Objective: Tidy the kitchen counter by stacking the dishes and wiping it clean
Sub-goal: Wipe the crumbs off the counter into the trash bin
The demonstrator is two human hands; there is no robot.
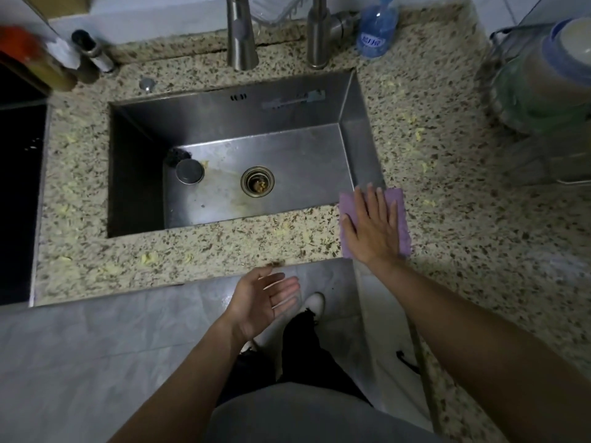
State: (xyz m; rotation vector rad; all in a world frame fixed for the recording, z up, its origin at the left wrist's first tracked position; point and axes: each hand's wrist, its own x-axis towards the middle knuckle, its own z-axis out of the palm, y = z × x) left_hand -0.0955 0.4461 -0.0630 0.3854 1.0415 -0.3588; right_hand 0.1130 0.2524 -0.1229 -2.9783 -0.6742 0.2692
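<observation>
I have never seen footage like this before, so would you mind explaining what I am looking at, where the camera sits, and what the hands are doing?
There is no machine here: a person wears a wide-angle camera on the head, so the single picture looks down at their own arms. In front is a speckled stone counter around a steel sink. The right hand lies flat, fingers spread, on a purple cloth at the sink's near right corner, pressing rather than gripping it. The left hand is open, palm up, just below the counter's front edge, holding nothing. Yellowish scraps are scattered on the counter. In the sink lie a round metal plug and a drain strainer with bits in it. At the far right, stacked bowls sit in a wire rack; a blue bottle stands behind the taps.
</observation>
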